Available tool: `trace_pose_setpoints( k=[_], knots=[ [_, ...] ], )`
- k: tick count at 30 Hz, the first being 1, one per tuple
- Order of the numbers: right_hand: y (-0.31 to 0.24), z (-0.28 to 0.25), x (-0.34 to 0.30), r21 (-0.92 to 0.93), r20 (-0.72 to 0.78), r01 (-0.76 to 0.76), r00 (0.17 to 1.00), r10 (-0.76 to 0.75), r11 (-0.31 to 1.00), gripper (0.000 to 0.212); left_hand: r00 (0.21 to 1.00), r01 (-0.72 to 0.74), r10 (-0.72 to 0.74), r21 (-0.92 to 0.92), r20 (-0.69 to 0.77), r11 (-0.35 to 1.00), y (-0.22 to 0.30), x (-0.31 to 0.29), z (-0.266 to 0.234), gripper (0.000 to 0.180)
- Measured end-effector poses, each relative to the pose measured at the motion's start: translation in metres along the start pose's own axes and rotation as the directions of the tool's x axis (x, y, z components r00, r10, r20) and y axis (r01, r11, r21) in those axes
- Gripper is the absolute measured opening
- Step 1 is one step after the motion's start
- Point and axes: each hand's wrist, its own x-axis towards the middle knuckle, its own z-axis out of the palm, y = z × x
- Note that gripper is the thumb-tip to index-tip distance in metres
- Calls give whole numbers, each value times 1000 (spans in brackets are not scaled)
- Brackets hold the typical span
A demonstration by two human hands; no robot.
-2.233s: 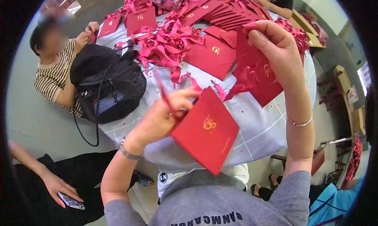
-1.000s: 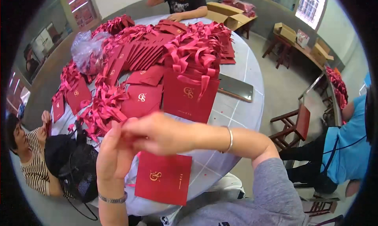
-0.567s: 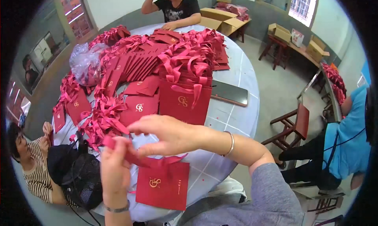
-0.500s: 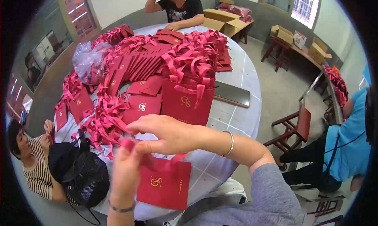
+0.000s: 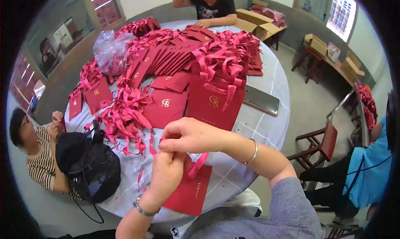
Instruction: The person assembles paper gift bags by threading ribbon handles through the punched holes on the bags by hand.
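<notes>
My left hand (image 5: 168, 170) and my right hand (image 5: 193, 135) meet over the near side of the table, fingertips pinched together. Between them they hold a pink ribbon (image 5: 198, 165), mostly hidden by the fingers; a strip of it slants down from beneath my right hand. Below lies a flat red paper bag (image 5: 189, 193) with gold print, partly covered by my left hand and wrist. Just beyond my hands stands a larger red gift bag (image 5: 216, 101), ribbons heaped over its top. Loose pink ribbons (image 5: 125, 118) are piled to the left of it.
The round table (image 5: 260, 133) has a white cloth and carries several fanned red bags (image 5: 173, 58), a clear plastic bag (image 5: 109, 53) and a phone (image 5: 261, 100). A black backpack (image 5: 87, 168) sits left. People sit far and left; another is at right near a wooden chair (image 5: 318, 143).
My hands have come together at the fingertips, the left moving right and up. The ribbon loop seen at my left fingers is now mostly hidden. The whole view has shifted slightly.
</notes>
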Motion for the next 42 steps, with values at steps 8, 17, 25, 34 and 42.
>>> trace_pose_setpoints(
  k=[8,17,25,34,42],
  knots=[
    [4,6,0,363,-170,40,985,24,931,14,990,104,-94,-98,104,990,-4,-1,14,23],
    [25,9,7,596,-128,65,992,14,800,14,909,388,-318,-266,268,883,-1,-14,21,24],
    [23,-3,-4,644,-275,158,961,34,748,20,934,-223,346,624,-82,749,-23,-36,-26,33],
    [21,29,-4,292,71,-259,966,249,921,8,962,272,-235,510,-137,816,-40,-37,-49,39],
    [45,57,-1,-102,145,-170,972,184,980,11,983,169,-108,498,-150,851,-59,-39,-51,40]
  ],
)
